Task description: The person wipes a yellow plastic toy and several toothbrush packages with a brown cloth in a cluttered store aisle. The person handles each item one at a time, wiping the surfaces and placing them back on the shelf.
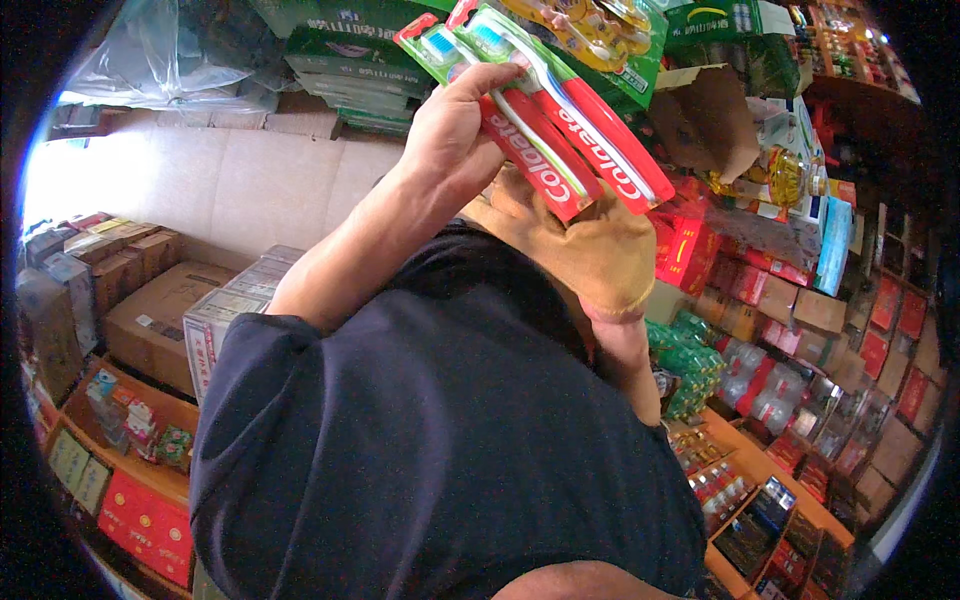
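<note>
My left hand [454,124] grips two Colgate toothbrush packs, its thumb pressed across their front. The nearer red and green pack [541,154] overlaps a second toothbrush pack [600,142] on its right; both slant down to the right. Behind their upper ends shows a green-backed pack with yellow toothbrushes [600,34], cut off by the top of the view. A tan cloth glove or mitt covers my right hand [570,240], which is just below the packs' lower ends. Its fingers are partly hidden behind the packs, so whether it holds anything is unclear.
Green beer cartons [356,67] are stacked at upper left. Cardboard boxes [161,322] and a wooden shelf [127,442] stand at left. On the right are an open carton [701,112], a bottle of yellow oil [784,176], green bottles [684,367] and a wooden goods rack [787,495].
</note>
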Demonstrator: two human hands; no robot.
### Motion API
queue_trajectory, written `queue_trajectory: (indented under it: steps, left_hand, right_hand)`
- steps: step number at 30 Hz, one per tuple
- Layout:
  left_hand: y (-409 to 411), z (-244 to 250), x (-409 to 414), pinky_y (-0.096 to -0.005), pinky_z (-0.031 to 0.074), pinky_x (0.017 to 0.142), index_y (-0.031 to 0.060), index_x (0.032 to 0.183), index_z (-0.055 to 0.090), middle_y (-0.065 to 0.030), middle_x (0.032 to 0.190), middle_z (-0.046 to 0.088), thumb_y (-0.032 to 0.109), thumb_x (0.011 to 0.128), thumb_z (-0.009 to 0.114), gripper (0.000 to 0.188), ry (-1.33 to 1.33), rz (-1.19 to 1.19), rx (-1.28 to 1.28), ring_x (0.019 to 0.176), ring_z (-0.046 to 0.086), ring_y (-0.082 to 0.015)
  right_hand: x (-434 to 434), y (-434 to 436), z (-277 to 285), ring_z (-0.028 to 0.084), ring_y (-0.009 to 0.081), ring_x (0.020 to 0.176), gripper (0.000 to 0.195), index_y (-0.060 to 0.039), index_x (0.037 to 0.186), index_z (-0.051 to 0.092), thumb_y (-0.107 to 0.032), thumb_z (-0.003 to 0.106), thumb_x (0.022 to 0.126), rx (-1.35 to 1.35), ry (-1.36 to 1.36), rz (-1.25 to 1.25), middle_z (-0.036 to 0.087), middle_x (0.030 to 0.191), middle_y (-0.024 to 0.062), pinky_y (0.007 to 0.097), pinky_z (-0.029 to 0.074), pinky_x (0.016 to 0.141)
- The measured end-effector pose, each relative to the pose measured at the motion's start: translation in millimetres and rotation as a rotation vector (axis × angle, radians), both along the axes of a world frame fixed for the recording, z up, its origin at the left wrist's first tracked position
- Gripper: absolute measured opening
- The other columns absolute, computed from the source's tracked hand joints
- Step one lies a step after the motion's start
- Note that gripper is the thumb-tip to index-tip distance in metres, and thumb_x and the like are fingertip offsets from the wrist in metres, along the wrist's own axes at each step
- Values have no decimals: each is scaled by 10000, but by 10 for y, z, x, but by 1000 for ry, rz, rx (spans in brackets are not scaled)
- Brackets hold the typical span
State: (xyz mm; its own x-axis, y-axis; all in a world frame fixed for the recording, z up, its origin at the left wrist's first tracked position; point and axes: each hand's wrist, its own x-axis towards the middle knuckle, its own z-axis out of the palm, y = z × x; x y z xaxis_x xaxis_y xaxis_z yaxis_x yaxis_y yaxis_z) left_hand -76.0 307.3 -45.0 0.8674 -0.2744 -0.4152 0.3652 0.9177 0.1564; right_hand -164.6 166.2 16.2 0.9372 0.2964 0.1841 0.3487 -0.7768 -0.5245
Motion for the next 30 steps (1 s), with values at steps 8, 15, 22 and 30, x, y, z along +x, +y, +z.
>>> queue_trajectory:
  steps: [8, 15, 22, 30]
  left_hand:
    - [56, -9, -105, -487, 454, 1095, 45, 1353, 537, -153, 1269, 636, 103, 950, 599, 412, -88, -35, -92, 1179, 616, -288]
    - [134, -66, -126, -480, 456, 1083, 41, 1386, 494, -158, 1308, 614, 131, 935, 607, 474, -163, -28, -16, 1198, 603, -292]
    - [819, 48, 228, -494, 575, 907, -6, 1299, 521, -195, 1196, 662, 40, 922, 605, 389, -423, 160, 346, 1051, 677, -345]
    - [1835, 590, 1806, -326, 548, 763, -3, 1149, 613, -73, 974, 682, 51, 856, 688, 308, -806, -144, 1260, 822, 645, -151]
  right_hand:
    - [-297, 6, -376, 589, 184, 1131, 573, -35, 1348, 501, -401, 645, 932, -305, -221, 45, 584, 1295, 88, 321, 482, 1003]
    - [-178, 199, -421, 701, 242, 785, 309, -106, 1097, 660, -312, 705, 870, 361, 124, -231, 714, 937, 61, 331, 564, 700]
    - [-337, -196, -306, 699, 220, 892, 354, -130, 1137, 631, -325, 732, 859, 343, 544, -42, 719, 1045, 31, 320, 558, 757]
    - [-502, -1340, -689, 679, 216, 958, 368, -115, 1189, 615, -292, 699, 877, 22, 201, -514, 702, 1103, 48, 331, 541, 822]
